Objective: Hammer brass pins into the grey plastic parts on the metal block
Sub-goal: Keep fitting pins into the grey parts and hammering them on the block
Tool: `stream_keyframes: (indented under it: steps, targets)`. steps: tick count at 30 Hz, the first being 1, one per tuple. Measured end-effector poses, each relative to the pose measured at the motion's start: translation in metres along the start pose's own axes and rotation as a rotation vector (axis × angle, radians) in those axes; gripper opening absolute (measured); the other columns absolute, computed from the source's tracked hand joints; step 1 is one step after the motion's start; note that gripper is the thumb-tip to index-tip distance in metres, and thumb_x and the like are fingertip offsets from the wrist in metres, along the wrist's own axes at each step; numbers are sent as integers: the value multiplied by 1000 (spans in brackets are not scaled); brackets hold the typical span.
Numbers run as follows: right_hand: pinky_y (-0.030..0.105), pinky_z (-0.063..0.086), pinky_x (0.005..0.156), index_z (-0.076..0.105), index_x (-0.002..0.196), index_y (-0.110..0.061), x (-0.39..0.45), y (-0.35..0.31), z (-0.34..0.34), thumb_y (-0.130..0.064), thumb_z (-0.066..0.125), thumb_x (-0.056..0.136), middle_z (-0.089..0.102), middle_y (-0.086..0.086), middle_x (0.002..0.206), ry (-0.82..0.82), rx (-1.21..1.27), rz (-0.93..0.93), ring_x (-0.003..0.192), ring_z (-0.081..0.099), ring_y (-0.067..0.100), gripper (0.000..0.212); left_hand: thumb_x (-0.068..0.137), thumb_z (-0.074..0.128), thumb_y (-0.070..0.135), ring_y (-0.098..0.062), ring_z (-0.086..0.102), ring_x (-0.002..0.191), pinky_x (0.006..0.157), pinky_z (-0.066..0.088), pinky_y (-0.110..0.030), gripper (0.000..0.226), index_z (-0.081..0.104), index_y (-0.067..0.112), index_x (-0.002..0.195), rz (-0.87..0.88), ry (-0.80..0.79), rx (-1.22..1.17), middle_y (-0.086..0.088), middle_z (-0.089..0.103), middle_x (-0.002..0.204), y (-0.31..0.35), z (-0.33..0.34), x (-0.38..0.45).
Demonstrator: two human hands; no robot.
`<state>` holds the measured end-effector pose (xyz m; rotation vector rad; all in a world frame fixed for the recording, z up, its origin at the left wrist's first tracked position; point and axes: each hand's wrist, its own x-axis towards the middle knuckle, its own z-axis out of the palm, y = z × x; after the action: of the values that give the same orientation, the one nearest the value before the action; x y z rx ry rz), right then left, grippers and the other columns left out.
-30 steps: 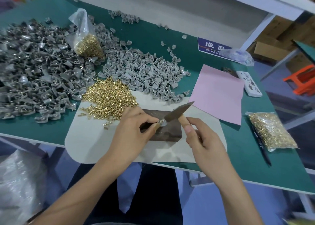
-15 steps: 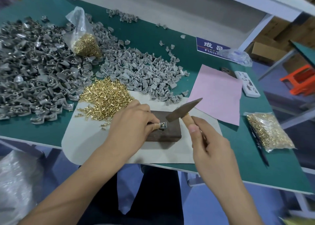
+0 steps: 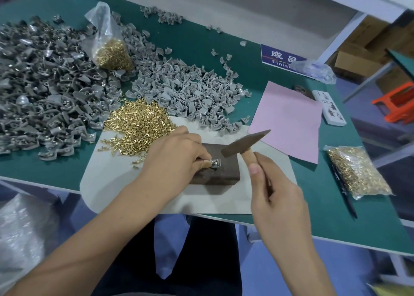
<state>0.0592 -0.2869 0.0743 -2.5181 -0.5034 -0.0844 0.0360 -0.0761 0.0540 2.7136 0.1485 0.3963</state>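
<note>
On the metal block [image 3: 220, 172], the left hand [image 3: 177, 156] pinches a grey plastic part [image 3: 215, 162] with a brass pin. The right hand [image 3: 276, 194] grips the hammer [image 3: 245, 143], its head raised just above the block's far right corner.

Brass pin pile [image 3: 139, 125] crowds block's [image 3: 220, 172] left.

Even, soft overhead light, faint shadows; wide-angle bending and blur at edges.

A green-topped workbench [image 3: 224, 40] fills the frame; white shelving frame [image 3: 349, 2] upper right, with what look like brown cardboard boxes [image 3: 356, 60] behind.
</note>
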Motion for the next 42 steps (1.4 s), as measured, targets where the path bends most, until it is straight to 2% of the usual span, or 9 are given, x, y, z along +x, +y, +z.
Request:
stream_keyframes:
  steps: [6,11,16,20,25,29,33,38,42]
  targets:
    - [41,52,66,55,124,-48,10,1,-3,-58,29,101,56,-8,64,-142,-107,-6,65,54,23,35,85,66,55,-9,45,89,60,31,-28,22,76,45,102,15,-32,47,18,64,85,-1,-3,2]
    - [31,46,53,54,127,-51,13,5,-13,-59,34,103,57,-23,68,93,47,-24,60,50,12,33,86,67,53,-7,43,91,59,25,-27,19,76,46,100,1,-45,38,18,64,86,0,-5,2]
    - [39,51,63,51,131,-51,10,4,-1,-60,29,101,55,-11,63,-156,-109,-49,63,53,20,38,86,67,53,-6,42,88,54,19,-17,18,76,46,100,5,-62,40,19,64,86,-1,-5,3]
    - [30,45,51,55,129,-49,10,7,-5,-59,34,103,57,-21,67,63,88,-42,57,50,9,35,84,69,53,-7,43,87,56,25,-26,17,77,46,97,13,-50,32,19,65,84,-3,-4,3]
    - [38,52,63,53,129,-53,8,11,5,-60,33,102,58,-12,65,-103,-47,-51,62,53,15,35,83,69,55,-7,41,84,52,20,-18,18,77,46,96,25,-39,22,20,65,82,-5,-4,2]
    - [29,43,53,55,130,-48,9,14,3,-55,38,103,57,-18,66,108,174,-10,54,46,12,33,83,71,53,-7,38,83,54,25,-25,17,77,44,95,22,-27,28,19,66,84,-6,-2,1]
    - [34,47,57,47,129,-57,3,9,9,-65,31,99,53,-23,59,-93,0,-55,54,42,10,35,82,70,55,-7,39,83,51,21,-20,18,77,45,95,22,-34,27,20,65,82,-6,-3,1]
    - [36,50,70,50,136,-52,11,22,5,-53,37,103,69,-20,104,49,-32,90,88,63,13,36,81,71,55,-7,41,84,53,25,-22,18,78,44,95,25,-12,9,20,65,81,-6,-1,0]
    - [36,39,65,48,143,-46,15,34,21,-21,47,103,57,-5,109,115,-164,171,90,59,26,47,83,71,53,-7,43,87,63,38,-28,17,77,43,95,-13,-30,-69,20,63,82,-9,2,0]
